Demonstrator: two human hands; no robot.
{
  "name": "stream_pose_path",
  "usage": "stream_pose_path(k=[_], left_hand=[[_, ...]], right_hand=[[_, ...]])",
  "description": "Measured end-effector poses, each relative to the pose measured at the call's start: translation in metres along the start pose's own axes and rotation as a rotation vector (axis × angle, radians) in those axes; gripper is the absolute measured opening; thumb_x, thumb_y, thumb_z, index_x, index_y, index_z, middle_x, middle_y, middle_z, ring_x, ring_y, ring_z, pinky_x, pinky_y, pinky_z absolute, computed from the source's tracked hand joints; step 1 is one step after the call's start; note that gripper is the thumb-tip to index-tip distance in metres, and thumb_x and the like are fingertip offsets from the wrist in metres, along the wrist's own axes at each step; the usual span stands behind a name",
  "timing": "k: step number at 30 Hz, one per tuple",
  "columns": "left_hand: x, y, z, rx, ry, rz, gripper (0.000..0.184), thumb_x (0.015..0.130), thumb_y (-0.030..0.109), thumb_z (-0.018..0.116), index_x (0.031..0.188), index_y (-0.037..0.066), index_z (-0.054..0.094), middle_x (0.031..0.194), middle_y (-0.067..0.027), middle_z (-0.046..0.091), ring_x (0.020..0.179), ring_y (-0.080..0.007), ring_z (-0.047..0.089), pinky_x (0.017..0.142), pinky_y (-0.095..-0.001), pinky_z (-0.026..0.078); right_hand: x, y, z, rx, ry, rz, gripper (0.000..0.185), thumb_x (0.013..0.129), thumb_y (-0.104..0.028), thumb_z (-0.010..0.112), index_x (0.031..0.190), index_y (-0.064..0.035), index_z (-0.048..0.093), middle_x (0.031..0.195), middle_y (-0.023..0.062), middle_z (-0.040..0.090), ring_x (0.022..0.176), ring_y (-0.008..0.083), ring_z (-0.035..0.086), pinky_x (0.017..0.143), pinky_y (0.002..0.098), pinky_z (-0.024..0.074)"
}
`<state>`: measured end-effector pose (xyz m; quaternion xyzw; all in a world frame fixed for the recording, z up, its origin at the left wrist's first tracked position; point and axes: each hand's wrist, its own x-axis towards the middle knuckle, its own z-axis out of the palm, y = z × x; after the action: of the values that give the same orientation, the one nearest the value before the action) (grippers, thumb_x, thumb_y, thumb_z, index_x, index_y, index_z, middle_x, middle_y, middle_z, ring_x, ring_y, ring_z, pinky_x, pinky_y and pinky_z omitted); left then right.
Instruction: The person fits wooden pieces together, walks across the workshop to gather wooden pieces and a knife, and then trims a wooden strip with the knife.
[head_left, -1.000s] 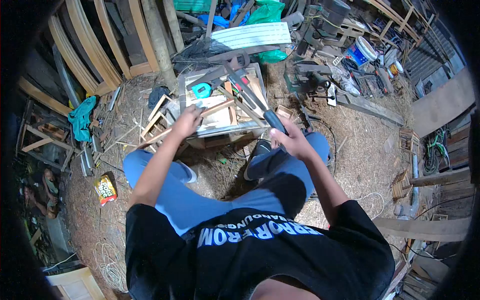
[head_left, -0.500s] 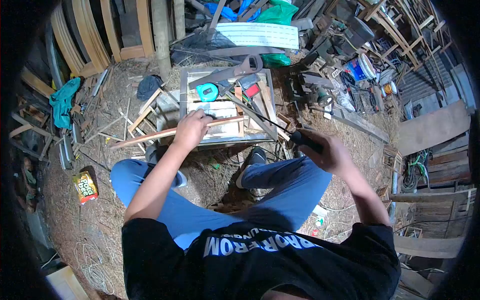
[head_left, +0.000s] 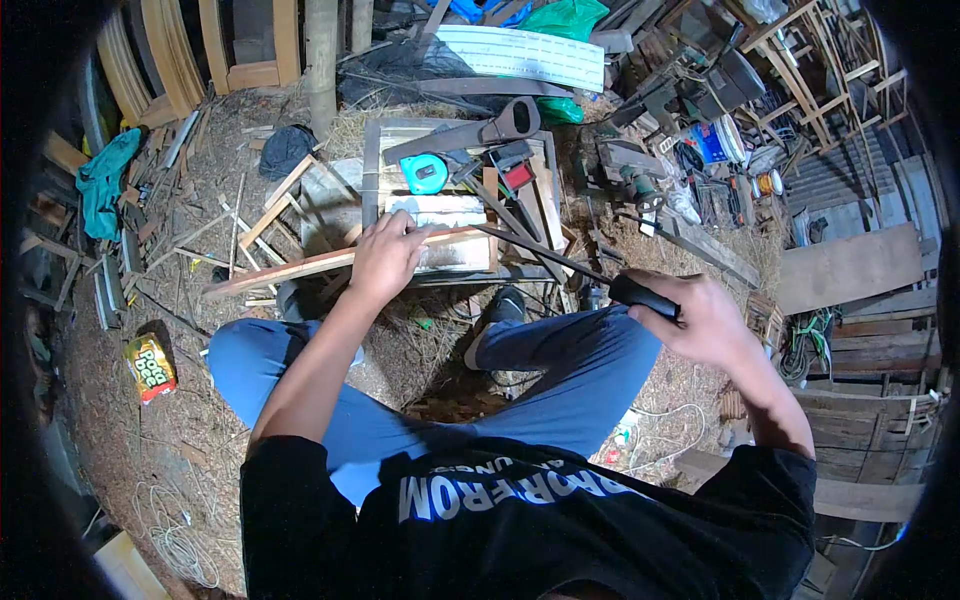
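My left hand (head_left: 385, 262) is closed over a long thin wooden strip (head_left: 300, 270), pressing it against the low work table (head_left: 371, 180). The strip slants out past the table's left side. In my right hand (head_left: 705, 315) is a black-handled tool with a long narrow dark blade (head_left: 560, 257); whether it is a saw or a file I cannot tell. Its blade points left, and the tip is at the strip's right end. Behind my left hand lie a turquoise tape measure (head_left: 424, 174) and a handsaw (head_left: 450, 140). Several tools and wood pieces lie to their right.
Wood scraps and a wooden frame (head_left: 285, 205) lie left of the table. A yellow snack bag (head_left: 150, 368) and a coil of cord (head_left: 175, 535) are on the ground. Machinery and a white bucket (head_left: 730, 138) stand at the back right.
My right hand has moved right and slightly down, drawing the blade back along with it. My left hand still holds the strip. The camera view has shifted slightly.
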<state>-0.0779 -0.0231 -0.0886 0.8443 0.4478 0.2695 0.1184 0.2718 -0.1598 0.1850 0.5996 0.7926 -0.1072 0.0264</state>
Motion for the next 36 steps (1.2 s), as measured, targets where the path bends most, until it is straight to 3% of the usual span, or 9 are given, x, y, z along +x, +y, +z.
stream_pose_path(k=[4,7,13,18,22,25,28,30,36], left_hand=[[0.011,-0.002,-0.006,-0.007,-0.041,-0.045,0.034,0.091,0.016,0.072,0.125,0.014,0.075,0.102,-0.0086,0.058,0.106,-0.0299,0.060,0.090,-0.0456,0.051],[0.015,-0.016,-0.007,-0.104,0.031,0.054,0.038,0.091,0.018,0.073,0.129,0.012,0.073,0.102,-0.0094,0.057,0.105,-0.0306,0.059,0.091,-0.0446,0.051],[0.013,-0.017,-0.004,-0.115,0.078,0.100,0.040,0.091,0.012,0.073,0.131,0.010,0.073,0.106,-0.0146,0.059,0.104,-0.0367,0.058,0.097,-0.0462,0.049],[0.018,-0.025,-0.005,-0.107,-0.030,0.111,0.036,0.092,0.011,0.072,0.128,0.009,0.074,0.106,-0.0156,0.061,0.105,-0.0367,0.060,0.096,-0.0461,0.050],[0.022,-0.020,0.004,-0.216,-0.115,0.129,0.034,0.092,0.015,0.072,0.126,0.010,0.074,0.100,-0.0159,0.063,0.102,-0.0374,0.062,0.094,-0.0463,0.051],[0.023,-0.011,0.007,-0.104,-0.103,0.087,0.026,0.093,0.019,0.071,0.117,0.009,0.076,0.101,-0.0138,0.066,0.102,-0.0358,0.064,0.093,-0.0459,0.052],[0.022,-0.007,0.009,-0.072,0.041,0.096,0.019,0.096,0.023,0.067,0.105,0.008,0.076,0.106,-0.0110,0.068,0.104,-0.0344,0.063,0.091,-0.0462,0.053],[0.020,-0.002,0.010,-0.119,0.032,0.039,0.017,0.094,0.021,0.071,0.104,0.010,0.077,0.108,-0.0083,0.069,0.105,-0.0320,0.064,0.091,-0.0456,0.053],[0.012,0.000,0.003,-0.141,0.136,0.006,0.018,0.089,0.023,0.076,0.104,0.014,0.081,0.105,-0.0037,0.068,0.103,-0.0286,0.064,0.090,-0.0444,0.052]], right_hand=[[0.006,0.000,0.001,0.040,0.009,0.041,0.044,0.090,-0.036,0.075,0.129,-0.0156,0.073,0.080,0.0221,0.072,0.072,0.0421,0.071,0.069,0.0497,0.0586],[0.009,-0.002,0.001,0.071,0.020,0.042,0.045,0.090,-0.035,0.074,0.130,-0.0151,0.072,0.082,0.0230,0.072,0.074,0.0425,0.072,0.070,0.0502,0.0586],[0.009,-0.008,-0.005,0.135,-0.014,0.063,0.046,0.090,-0.035,0.073,0.132,-0.0173,0.071,0.084,0.0230,0.073,0.075,0.0417,0.072,0.070,0.0498,0.0594],[0.004,-0.011,-0.005,0.073,-0.056,0.133,0.046,0.089,-0.038,0.073,0.132,-0.0209,0.072,0.081,0.0219,0.073,0.073,0.0411,0.072,0.068,0.0498,0.0594],[-0.004,-0.009,-0.002,0.069,0.003,0.048,0.046,0.088,-0.024,0.076,0.132,-0.0125,0.072,0.085,0.0219,0.074,0.074,0.0378,0.074,0.066,0.0459,0.0580],[-0.007,-0.012,-0.005,0.047,0.024,0.031,0.045,0.088,-0.024,0.076,0.132,-0.0144,0.072,0.085,0.0219,0.074,0.075,0.0391,0.074,0.067,0.0467,0.0583],[-0.008,-0.023,-0.009,-0.027,0.018,0.056,0.044,0.088,-0.029,0.075,0.130,-0.0164,0.072,0.084,0.0206,0.074,0.074,0.0401,0.073,0.067,0.0484,0.0586],[-0.007,-0.026,-0.009,-0.070,0.023,0.050,0.042,0.090,-0.036,0.074,0.128,-0.0171,0.073,0.083,0.0186,0.074,0.074,0.0402,0.073,0.068,0.0506,0.0593],[0.006,-0.039,-0.012,-0.192,-0.027,0.023,0.043,0.092,-0.040,0.072,0.129,-0.0180,0.072,0.085,0.0165,0.075,0.074,0.0381,0.074,0.069,0.0487,0.0606]])
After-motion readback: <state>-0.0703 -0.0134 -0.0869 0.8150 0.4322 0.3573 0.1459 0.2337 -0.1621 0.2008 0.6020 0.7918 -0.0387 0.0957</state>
